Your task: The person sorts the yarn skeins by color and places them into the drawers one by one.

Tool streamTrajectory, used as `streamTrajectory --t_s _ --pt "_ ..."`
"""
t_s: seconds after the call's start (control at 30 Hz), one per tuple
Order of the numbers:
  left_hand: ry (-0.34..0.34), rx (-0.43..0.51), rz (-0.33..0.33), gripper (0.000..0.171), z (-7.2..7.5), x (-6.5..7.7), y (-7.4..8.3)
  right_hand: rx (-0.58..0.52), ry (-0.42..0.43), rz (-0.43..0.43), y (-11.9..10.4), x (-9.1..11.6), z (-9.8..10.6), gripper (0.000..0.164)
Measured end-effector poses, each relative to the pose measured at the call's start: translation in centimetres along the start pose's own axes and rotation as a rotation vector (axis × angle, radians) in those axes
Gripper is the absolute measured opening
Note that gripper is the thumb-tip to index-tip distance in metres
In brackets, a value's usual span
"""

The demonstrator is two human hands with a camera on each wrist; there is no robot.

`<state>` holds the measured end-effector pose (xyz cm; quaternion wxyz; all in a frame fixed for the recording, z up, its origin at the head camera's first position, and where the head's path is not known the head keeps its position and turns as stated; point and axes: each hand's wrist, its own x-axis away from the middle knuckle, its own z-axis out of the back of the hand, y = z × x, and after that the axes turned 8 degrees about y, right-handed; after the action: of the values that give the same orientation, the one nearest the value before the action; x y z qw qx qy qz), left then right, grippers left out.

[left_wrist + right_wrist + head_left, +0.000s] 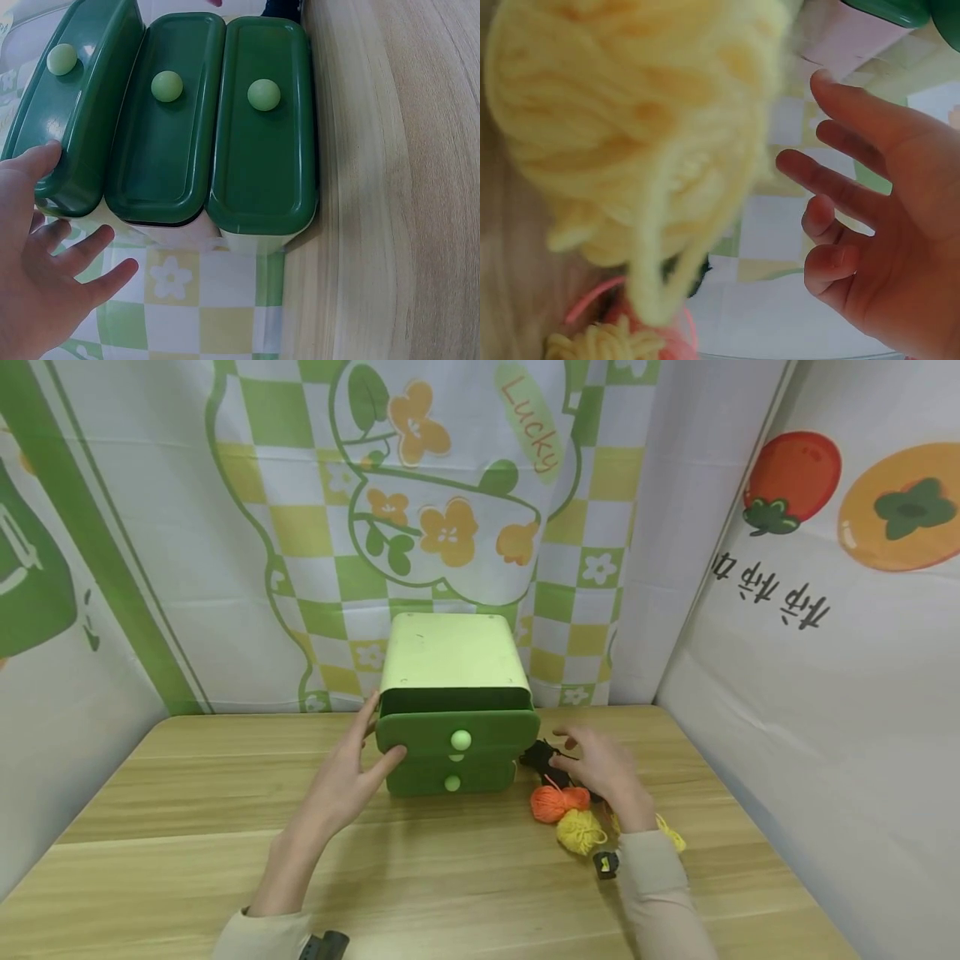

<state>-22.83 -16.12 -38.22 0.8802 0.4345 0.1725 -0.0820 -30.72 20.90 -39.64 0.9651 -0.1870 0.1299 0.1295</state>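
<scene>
A small cabinet with a pale green top (453, 652) stands on the table, with three dark green drawers and round light green knobs. Its top drawer (420, 728) is pulled partway out. At that drawer's left end is my left hand (337, 789), its thumb touching the front and its other fingers spread loosely beside the cabinet. My right hand (606, 768) hovers right of the cabinet, fingers relaxed and holding nothing. Under and near it lie a black yarn bundle (537, 757), an orange yarn ball (551, 806) and a yellow yarn ball (579, 832). Yellow yarn (630, 112) looms blurred in the right wrist view.
More yellow yarn (672, 833) lies partly hidden behind the right forearm. A small black object (606, 864) is beside the right sleeve. Patterned fabric (450, 527) hangs behind the wooden table (465, 885), with printed white panels at both sides.
</scene>
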Motion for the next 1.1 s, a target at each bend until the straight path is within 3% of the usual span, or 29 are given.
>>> streamTrajectory --t_s 0.3,0.6,0.9,1.1 --pt "0.002 -0.004 -0.001 0.085 0.0 0.0 0.0 0.022 -0.006 -0.003 0.2 -0.2 -1.3 0.051" --pt "0.002 -0.018 0.014 0.084 0.0 0.1 0.0 0.088 -0.075 -0.037 0.3 -0.1 -2.0 0.047" --pt "-0.006 -0.010 0.018 0.084 0.1 0.1 0.0 0.068 -0.100 -0.049 0.7 0.2 -2.2 0.040" --pt "-0.005 -0.016 0.016 0.084 0.1 0.1 0.0 0.078 -0.054 -0.068 0.6 -0.1 -2.4 0.018"
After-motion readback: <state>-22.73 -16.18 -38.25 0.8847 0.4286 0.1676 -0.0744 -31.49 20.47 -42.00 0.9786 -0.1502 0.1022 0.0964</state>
